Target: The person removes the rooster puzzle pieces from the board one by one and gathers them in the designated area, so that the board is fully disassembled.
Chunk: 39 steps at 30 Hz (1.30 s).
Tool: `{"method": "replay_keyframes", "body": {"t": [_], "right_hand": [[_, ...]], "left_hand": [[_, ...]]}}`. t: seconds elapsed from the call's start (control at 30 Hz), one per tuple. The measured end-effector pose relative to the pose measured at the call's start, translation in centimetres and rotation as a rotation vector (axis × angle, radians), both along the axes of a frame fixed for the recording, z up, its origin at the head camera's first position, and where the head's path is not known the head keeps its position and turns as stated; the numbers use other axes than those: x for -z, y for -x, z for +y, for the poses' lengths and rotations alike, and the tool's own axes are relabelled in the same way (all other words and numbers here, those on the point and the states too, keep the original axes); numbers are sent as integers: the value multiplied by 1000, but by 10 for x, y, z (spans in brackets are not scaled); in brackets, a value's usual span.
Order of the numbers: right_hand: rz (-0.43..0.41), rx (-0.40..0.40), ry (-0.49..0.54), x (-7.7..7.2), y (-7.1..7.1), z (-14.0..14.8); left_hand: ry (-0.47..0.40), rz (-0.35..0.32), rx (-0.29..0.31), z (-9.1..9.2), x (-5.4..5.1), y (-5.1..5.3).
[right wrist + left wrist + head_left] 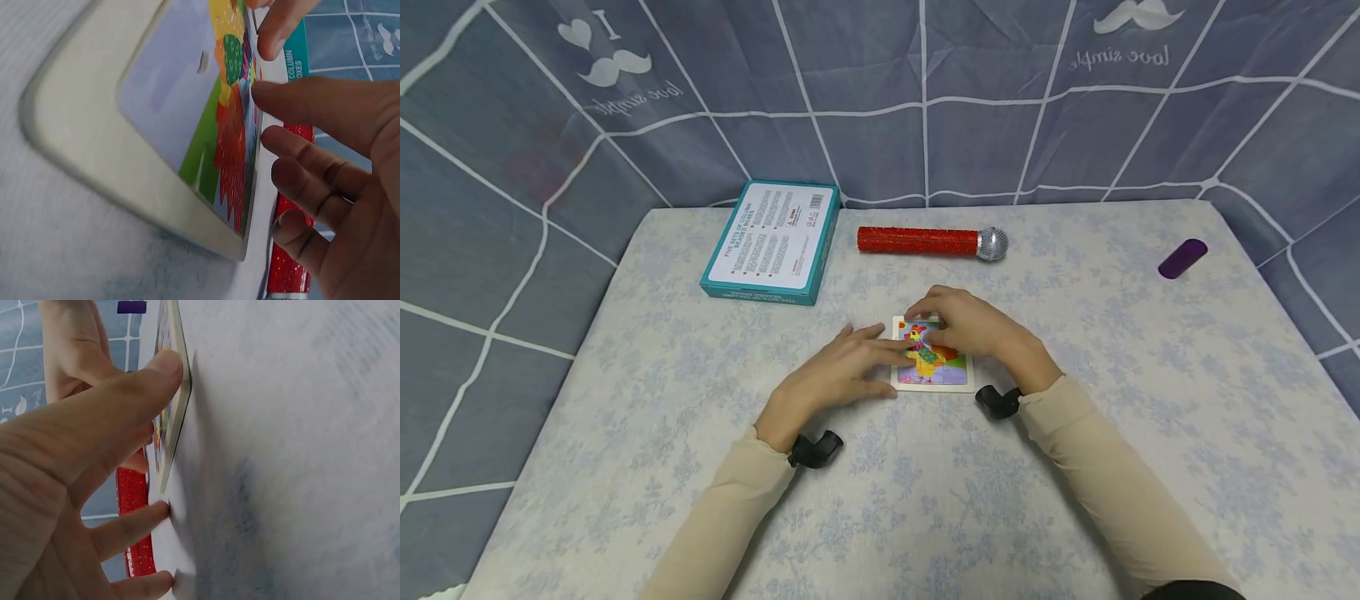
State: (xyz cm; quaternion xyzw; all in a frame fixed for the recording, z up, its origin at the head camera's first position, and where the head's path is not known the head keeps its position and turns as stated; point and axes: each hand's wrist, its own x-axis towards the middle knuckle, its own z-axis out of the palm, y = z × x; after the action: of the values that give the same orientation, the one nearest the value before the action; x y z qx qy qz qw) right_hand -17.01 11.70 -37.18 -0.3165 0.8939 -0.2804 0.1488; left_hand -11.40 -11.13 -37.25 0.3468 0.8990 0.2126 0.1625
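A small square picture board (951, 375) with a pale frame and a colourful bird lies flat on the table. My left hand (838, 371) reaches in from the left with spread fingers, two of them over the picture; in the left wrist view its thumb (164, 365) rests on the frame's edge. Over the upper right part is my right hand (973, 325), fingers bent and apart. The right wrist view shows its thumb (275, 97) at the picture's surface and the other fingers beyond the board's edge. No piece is visible between them.
Behind the board lie a red glittery microphone (917, 241) with a silver head and, further left, a teal-edged box (771, 237). A purple cylinder (1182, 258) lies at the far right. Grey checked fabric (872, 158) hangs behind the table.
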Motion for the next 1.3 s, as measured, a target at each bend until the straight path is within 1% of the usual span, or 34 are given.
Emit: {"method": "replay_keyframes", "body": {"t": [0.17, 0.43, 0.6, 0.8, 0.9, 1.1, 1.23, 1.3], "right_hand": [[-5, -42, -5, 0, 3, -6], [-19, -41, -60, -2, 7, -11], [-66, -51, -106, -7, 14, -18], [-141, -69, -221, -16, 22, -26], [-159, -72, -251, -19, 24, -27], [-181, -85, -260, -18, 25, -23], [-194, -89, -302, -21, 24, -22], [-187, -88, -326, -23, 23, -23]], "left_hand": [[1, 1, 12, 2, 2, -1], [6, -1, 20, 3, 1, -1], [11, -11, 14, 3, 0, 0], [12, -36, 20, 5, 1, 1], [11, -47, 25, 6, 2, 1], [3, -64, 14, 7, 2, 0], [8, -65, 17, 7, 1, -1], [7, -67, 17, 7, 1, 0]]}}
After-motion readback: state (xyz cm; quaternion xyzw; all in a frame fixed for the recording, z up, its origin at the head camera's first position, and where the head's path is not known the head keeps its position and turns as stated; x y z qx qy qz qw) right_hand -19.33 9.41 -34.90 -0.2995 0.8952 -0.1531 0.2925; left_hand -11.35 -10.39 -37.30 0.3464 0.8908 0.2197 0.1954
